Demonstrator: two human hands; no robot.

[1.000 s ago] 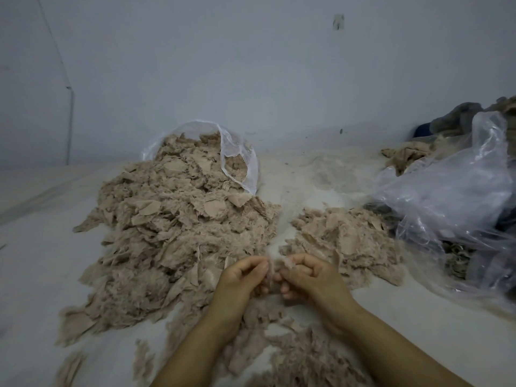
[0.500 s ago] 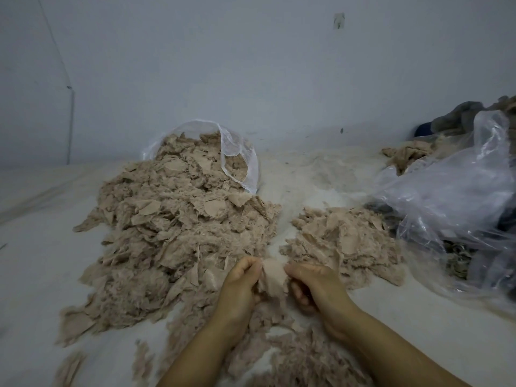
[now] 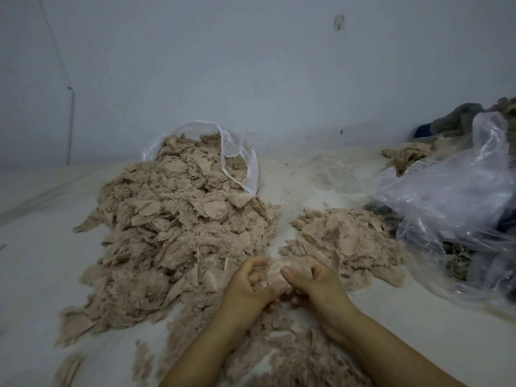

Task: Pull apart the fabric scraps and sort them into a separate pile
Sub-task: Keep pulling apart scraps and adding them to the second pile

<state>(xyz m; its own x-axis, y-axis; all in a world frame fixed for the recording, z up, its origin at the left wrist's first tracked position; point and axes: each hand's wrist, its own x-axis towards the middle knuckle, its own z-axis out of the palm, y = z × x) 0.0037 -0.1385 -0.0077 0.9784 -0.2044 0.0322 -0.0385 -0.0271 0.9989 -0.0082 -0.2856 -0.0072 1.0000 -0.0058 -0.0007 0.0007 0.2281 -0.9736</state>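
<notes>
A pale blue-grey wall (image 3: 251,65) stood behind a whitish, dusty surface (image 3: 33,233); whether that was a floor or a counter could not be told. A thin cord (image 3: 71,121) ran down the wall at far left.

On the left lay the big pile (image 3: 173,227) of beige fabric scraps, spilling forward out of a clear bag (image 3: 240,160) that lay on its side at the pile's far end. More loose scraps (image 3: 293,356) were strewn along the near edge, under the forearms.

At lower centre the two hands met just in front of the gap between the piles. The left hand (image 3: 247,289) had its fingers (image 3: 255,263) curled, thumb on top, pinching the left edge of one scrap (image 3: 276,272). The right hand (image 3: 318,286) pinched the same scrap's right edge, its thumb lying over the cloth and the other fingers folded beneath. The scrap was held between them, thin and faintly see-through, raised a little above the strewn pieces.

Right of the hands lay the small pile (image 3: 343,241), well apart from the big one with a bare strip between. Farther right a large crumpled plastic bag (image 3: 452,208) touched that pile's edge, dark contents showing dimly through it. Behind it sat a wad of tan cloth (image 3: 407,155) and some grey fabric (image 3: 460,118) against the wall.
</notes>
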